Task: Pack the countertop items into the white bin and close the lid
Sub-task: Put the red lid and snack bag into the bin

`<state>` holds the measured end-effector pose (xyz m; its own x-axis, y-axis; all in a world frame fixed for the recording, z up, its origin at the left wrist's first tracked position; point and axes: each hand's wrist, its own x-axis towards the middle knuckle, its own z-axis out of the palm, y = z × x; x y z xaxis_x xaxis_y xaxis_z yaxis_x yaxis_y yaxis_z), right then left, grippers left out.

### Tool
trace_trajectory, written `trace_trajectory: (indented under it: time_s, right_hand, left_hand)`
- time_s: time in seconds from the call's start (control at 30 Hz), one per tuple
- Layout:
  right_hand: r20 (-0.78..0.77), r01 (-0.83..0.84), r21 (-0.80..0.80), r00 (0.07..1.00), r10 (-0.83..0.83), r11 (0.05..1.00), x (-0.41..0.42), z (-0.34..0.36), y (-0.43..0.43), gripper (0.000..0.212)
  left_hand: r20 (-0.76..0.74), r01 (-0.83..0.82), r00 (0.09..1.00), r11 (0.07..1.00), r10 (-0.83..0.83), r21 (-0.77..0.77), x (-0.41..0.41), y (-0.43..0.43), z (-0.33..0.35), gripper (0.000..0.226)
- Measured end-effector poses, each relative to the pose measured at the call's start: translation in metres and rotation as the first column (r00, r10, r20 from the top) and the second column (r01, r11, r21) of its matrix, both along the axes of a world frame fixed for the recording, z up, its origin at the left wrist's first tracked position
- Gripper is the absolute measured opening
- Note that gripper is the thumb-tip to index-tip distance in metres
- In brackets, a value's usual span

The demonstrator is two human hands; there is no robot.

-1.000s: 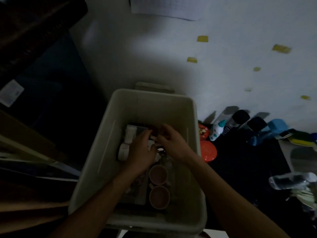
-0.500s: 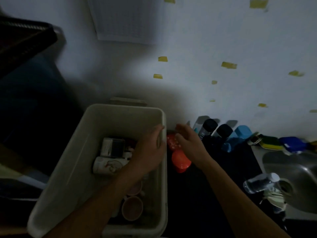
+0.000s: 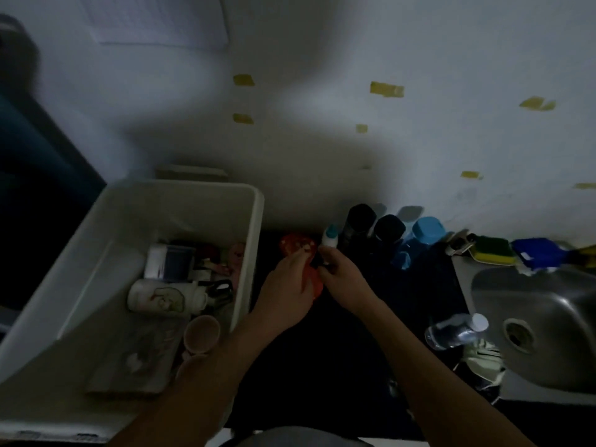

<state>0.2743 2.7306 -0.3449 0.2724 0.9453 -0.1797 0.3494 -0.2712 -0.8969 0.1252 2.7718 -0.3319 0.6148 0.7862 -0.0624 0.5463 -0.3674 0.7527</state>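
The white bin [image 3: 254, 221] stands open at the left on the dark countertop [image 3: 322, 366]. Inside it lie a white bottle with a drawing [image 3: 158, 296], a jar [image 3: 169, 261], pinkish cups [image 3: 201, 333] and a flat box [image 3: 135, 359]. Just right of the bin, my left hand [image 3: 287, 288] lies over an orange-red lid [image 3: 317, 290], fingertips on a red patterned container [image 3: 292, 245]. My right hand [image 3: 342, 275] curls its fingers round the base of a small white bottle with a blue cap [image 3: 329, 238].
Two black bottles [image 3: 361, 221] [image 3: 388, 229] and a blue container [image 3: 425, 232] stand against the wall. A sponge [image 3: 491, 253], a steel sink [image 3: 548, 304] and a lying clear water bottle [image 3: 458, 330] are at the right. A pale flat piece [image 3: 192, 172] sits behind the bin.
Both hands left the inside of the bin and moved right to the countertop. The left hand went from the bin's rim onto the red items; the right hand reached the small white bottle.
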Motion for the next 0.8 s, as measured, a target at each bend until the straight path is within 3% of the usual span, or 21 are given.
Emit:
trace_trajectory:
  time_s: [0.13,0.23,0.33,0.5,0.63,0.8]
  right_hand:
    - [0.148,-0.203,-0.066,0.966,0.210,0.977,0.013,-0.032,0.007,0.033]
    - [0.386,-0.382,-0.127,0.831,0.400,0.915,0.011,-0.062,0.017,0.047]
    - [0.527,-0.402,-0.194,0.727,0.440,0.895,0.009,-0.093,0.024,0.055]
    - [0.493,-0.414,-0.383,0.664,0.562,0.826,0.013,-0.111,0.029,0.106]
    - [0.509,-0.392,-0.381,0.667,0.544,0.837,0.012,-0.118,0.026,0.111]
    - [0.554,-0.370,-0.279,0.692,0.464,0.886,0.006,-0.128,0.028,0.099]
  left_hand:
    - [0.015,-0.035,0.999,0.993,0.037,-0.113,0.005,-0.015,-0.021,0.040]
    - [-0.010,-0.130,0.991,0.969,0.130,-0.210,0.004,-0.027,-0.040,0.046]
    - [-0.043,-0.187,0.982,0.950,0.182,-0.249,0.002,-0.037,-0.050,0.046]
    - [-0.065,-0.253,0.967,0.913,0.245,-0.320,-0.004,-0.055,-0.061,0.044]
    - [-0.097,-0.298,0.954,0.896,0.282,-0.329,-0.007,-0.071,-0.070,0.042]
    - [-0.118,-0.318,0.948,0.878,0.296,-0.358,-0.011,-0.088,-0.077,0.039]
